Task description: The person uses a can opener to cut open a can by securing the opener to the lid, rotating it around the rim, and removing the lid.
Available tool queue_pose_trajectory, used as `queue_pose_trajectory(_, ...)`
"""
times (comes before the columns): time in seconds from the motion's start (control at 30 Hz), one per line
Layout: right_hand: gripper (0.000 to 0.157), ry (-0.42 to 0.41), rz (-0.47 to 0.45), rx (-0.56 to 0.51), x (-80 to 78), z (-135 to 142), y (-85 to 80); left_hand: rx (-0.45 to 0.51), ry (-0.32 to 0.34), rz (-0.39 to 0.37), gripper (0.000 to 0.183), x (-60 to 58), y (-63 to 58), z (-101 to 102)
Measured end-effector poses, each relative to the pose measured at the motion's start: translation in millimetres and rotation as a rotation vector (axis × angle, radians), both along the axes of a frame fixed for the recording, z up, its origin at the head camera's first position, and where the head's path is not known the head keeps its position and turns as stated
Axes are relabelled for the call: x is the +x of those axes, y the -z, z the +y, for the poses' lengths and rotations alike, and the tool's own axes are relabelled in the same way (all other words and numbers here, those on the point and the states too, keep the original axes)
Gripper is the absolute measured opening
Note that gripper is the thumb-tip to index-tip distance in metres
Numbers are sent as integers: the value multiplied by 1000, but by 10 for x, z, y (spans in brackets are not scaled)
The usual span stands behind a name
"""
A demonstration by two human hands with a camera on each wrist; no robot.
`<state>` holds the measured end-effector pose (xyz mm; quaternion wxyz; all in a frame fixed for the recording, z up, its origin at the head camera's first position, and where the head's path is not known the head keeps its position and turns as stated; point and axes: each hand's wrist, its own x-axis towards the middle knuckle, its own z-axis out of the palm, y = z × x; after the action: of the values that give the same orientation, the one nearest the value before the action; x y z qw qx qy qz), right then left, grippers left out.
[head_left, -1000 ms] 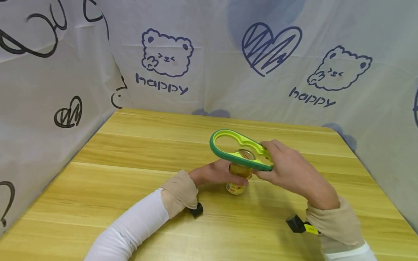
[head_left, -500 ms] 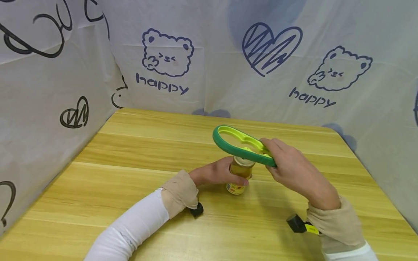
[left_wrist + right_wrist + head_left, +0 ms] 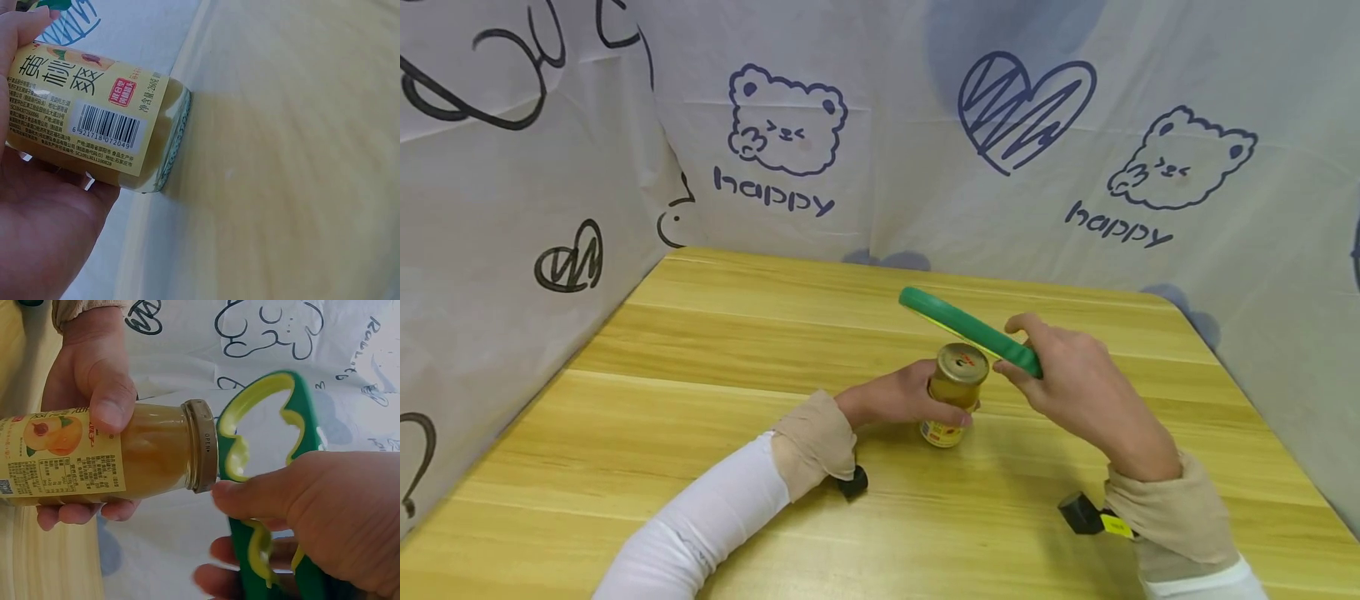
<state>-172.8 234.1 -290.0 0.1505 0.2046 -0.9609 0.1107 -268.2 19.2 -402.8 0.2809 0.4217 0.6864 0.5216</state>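
My left hand (image 3: 904, 395) grips a glass jar (image 3: 953, 393) with a yellow label and a gold lid (image 3: 962, 363). The jar stands upright on the table, and the label with peach pictures (image 3: 62, 434) shows in the right wrist view. Fingers and thumb wrap round the jar's side. My right hand (image 3: 1078, 387) holds a green jar opener (image 3: 961, 323) by one end, with the thumb on its rim. Seen nearly edge-on from the head, the opener slants above the lid. In the right wrist view, its scalloped yellow-green inner edge (image 3: 294, 419) shows beside the lid.
A wood-grain table (image 3: 760, 333) lies under both hands. White sheets with drawings (image 3: 910, 150) hang at the back and sides. Small black blocks (image 3: 1080, 512) are attached at both wrists.
The opener has tilted from showing its open loop to nearly edge-on and shifted slightly right, uncovering the lid. My right fingers have shifted on it. The left hand and jar have stayed in place.
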Motion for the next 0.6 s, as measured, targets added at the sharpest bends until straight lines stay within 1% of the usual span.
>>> queue_pose_trajectory(0.13,55,9,-44,-21,15,10,2,-12,-10,-7,58,1,10,-2)
queue_pose_trajectory(0.27,63,30,-60,-41,30,19,1,-16,-12,4,59,-1,26,-4)
queue_pose_trajectory(0.37,63,34,-42,-39,31,21,9,-17,-14,8,58,0,34,-7)
queue_pose_trajectory(0.47,59,21,3,-48,25,20,23,-21,-21,8,56,3,34,-8)
queue_pose_trajectory(0.53,57,17,30,-65,24,22,29,-17,-20,9,55,4,35,-4)
queue_pose_trajectory(0.6,56,24,33,-94,30,23,30,-16,-19,10,53,4,30,1)
